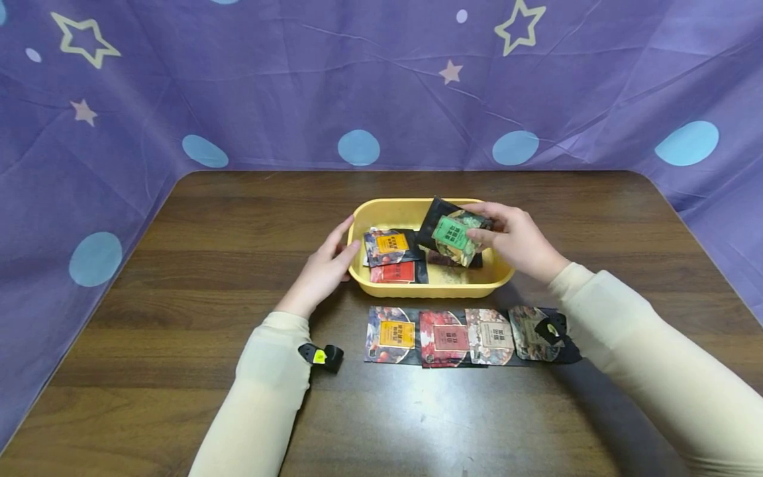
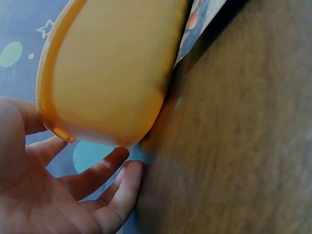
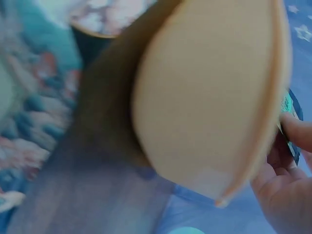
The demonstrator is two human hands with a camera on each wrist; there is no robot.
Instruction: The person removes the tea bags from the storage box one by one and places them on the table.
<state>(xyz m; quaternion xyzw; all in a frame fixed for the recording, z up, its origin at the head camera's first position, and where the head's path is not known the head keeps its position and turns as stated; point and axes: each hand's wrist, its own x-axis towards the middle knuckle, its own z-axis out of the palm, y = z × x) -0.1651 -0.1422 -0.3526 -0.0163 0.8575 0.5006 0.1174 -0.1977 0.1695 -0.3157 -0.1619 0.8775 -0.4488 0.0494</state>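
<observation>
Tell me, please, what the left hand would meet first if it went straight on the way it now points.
Most likely the end wall of the yellow tub: the left hand has its fingers at or very near that wall, though exact contact is hard to tell.

Creased purple fabric point(image 1: 286, 86) behind and at both sides, printed with stars point(image 1: 451, 71) and light-blue ovals point(image 1: 359, 147). Brown wood-grain surface point(image 1: 179, 318), far corners rounded; pale glare point(image 1: 423, 404) on its near half.
</observation>
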